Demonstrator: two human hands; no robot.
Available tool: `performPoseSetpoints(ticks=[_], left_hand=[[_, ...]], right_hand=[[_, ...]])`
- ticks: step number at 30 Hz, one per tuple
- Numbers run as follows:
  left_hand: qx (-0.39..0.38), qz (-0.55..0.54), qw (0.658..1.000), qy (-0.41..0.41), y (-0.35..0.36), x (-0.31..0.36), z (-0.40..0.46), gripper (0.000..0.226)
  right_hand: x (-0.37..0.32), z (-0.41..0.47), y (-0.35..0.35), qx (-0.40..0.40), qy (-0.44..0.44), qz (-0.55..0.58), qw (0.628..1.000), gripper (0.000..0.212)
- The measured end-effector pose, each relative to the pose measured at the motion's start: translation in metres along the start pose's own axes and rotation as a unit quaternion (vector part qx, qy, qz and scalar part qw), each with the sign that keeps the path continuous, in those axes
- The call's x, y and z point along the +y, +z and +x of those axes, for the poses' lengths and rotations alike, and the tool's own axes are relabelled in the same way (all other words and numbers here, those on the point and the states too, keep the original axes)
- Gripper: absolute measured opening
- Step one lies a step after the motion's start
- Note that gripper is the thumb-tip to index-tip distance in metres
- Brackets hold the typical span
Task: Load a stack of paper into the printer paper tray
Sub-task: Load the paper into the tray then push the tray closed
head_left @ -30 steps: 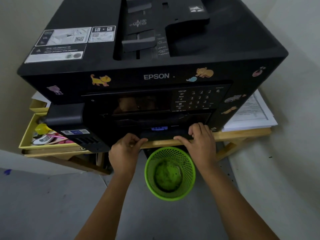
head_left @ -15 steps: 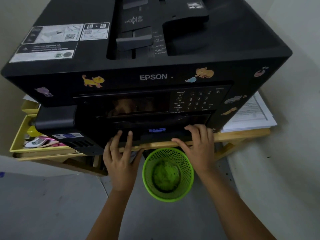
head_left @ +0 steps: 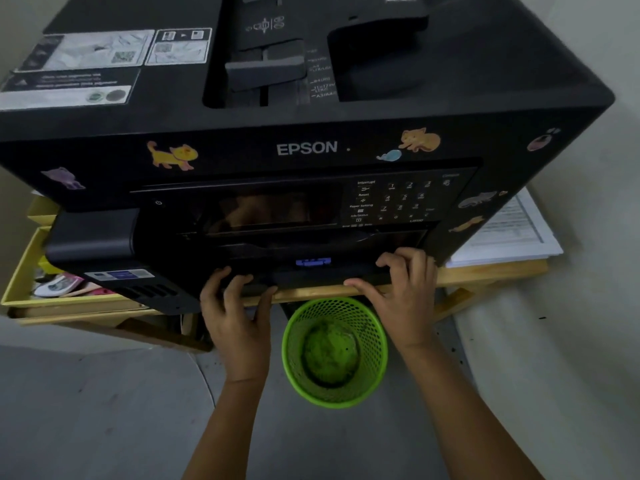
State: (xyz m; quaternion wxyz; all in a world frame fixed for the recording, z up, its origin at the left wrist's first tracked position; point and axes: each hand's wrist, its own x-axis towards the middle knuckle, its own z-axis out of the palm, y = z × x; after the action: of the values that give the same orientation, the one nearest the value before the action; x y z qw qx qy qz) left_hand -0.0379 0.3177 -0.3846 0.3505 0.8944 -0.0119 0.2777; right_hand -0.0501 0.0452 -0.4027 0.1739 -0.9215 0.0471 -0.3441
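Both bare forearms reach forward from the lower edge of the view, the hands level with each other and apart. The left hand (head_left: 235, 317) lies palm down, its fingers (head_left: 232, 285) spread and bent at the tips, thumb stretched out to the right. The right hand (head_left: 403, 292) lies palm down too, fingers (head_left: 398, 258) curled over, thumb pointing left toward the other hand.

Bare floor (head_left: 104, 410) lies open to the left of the arms. The green mesh bin (head_left: 334, 351) stands between the forearms, just below the wooden table edge (head_left: 311, 293) — blocking the middle. The printer (head_left: 311, 147) overhangs above; papers (head_left: 512, 233) fill the table's right corner.
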Motion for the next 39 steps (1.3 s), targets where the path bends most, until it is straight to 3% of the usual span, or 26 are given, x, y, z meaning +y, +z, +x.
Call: performPoseSetpoints(ticks=[17,25,34,39], left_hand=[[-0.013,0.036,0.999,0.017,-0.009,0.007,0.009,0.055],[0.022,0.075,0.996,-0.032,0.010,0.015,0.017,0.049],[-0.013,0.114,0.993,-0.036,0.004,0.012,0.015,0.045],[-0.060,0.110,0.991,-0.052,-0.013,0.025,0.015,0.052]], right_hand=[[-0.005,-0.001,-0.001,0.004,0.010,-0.029,1.000,0.068],[-0.017,0.011,0.011,0.052,0.028,-0.027,0.998,0.069],[-0.018,0.008,0.005,0.033,0.024,-0.054,0.998,0.067],[-0.033,0.012,-0.014,-0.016,0.047,-0.055,0.997,0.056]])
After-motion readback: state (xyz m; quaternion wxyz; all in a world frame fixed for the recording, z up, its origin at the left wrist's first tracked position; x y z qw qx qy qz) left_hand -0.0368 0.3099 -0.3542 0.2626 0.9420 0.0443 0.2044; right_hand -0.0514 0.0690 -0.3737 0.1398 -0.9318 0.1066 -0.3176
